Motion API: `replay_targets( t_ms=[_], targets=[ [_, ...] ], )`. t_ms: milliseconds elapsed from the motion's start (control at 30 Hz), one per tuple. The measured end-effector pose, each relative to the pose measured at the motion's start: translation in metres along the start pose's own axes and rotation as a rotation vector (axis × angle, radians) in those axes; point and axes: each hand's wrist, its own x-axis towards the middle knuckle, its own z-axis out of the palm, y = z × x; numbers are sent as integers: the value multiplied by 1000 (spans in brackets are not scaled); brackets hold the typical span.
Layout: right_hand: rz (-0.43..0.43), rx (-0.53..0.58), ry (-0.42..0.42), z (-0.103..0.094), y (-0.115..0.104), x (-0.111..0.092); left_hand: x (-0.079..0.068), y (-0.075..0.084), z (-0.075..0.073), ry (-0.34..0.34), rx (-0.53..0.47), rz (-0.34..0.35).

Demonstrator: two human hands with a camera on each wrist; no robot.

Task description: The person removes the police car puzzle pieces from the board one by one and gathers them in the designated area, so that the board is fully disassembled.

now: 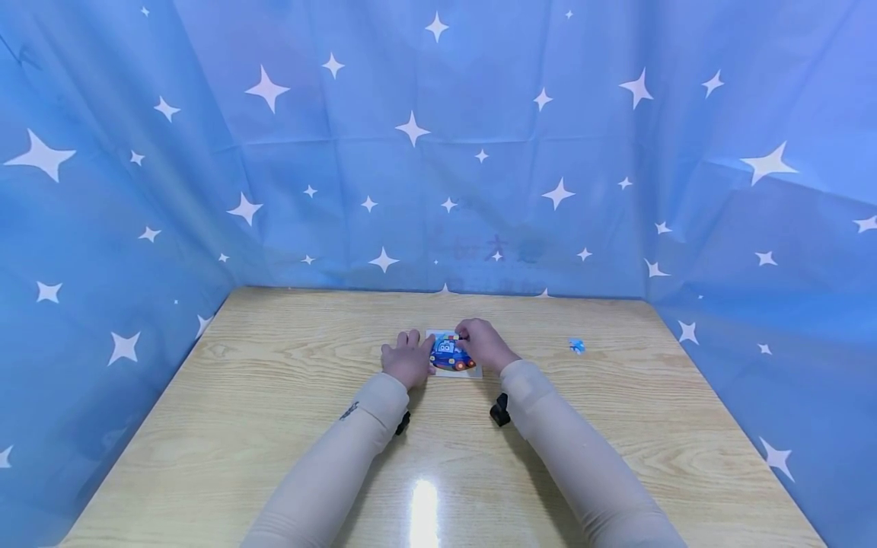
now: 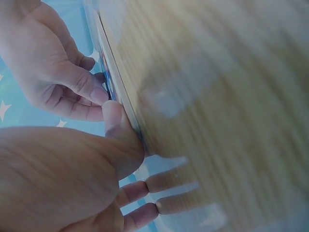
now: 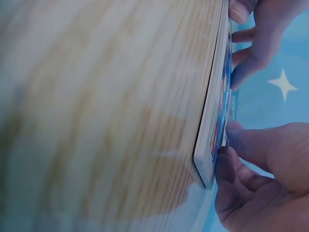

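Note:
A small jigsaw puzzle [image 1: 445,352] with a blue cartoon car and a pale border lies flat on the table, its thick edge showing in the right wrist view. My left hand [image 1: 409,359] steadies its left side, thumb along the edge and the other fingers spread on the tabletop. Over the upper right part of the picture, my right hand [image 1: 485,346] pinches a small puzzle piece between thumb and fingertips, right at the puzzle's surface. Those fingers mostly hide the piece. In the left wrist view, the right thumb [image 2: 99,94] comes close to the left thumb [image 2: 113,116].
A loose blue puzzle piece [image 1: 576,345] lies to the right on the wooden table [image 1: 274,426]. A blue curtain [image 1: 411,190] with white stars surrounds the back and sides. Black wrist-camera mounts [image 1: 501,411] hang under both forearms.

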Motion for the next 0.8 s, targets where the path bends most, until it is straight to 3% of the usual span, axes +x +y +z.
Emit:
replay_targets(
  t_ms=[800],
  targets=[
    [30, -2, 19, -13, 14, -13, 4, -1, 2, -12, -25, 3]
  ],
)
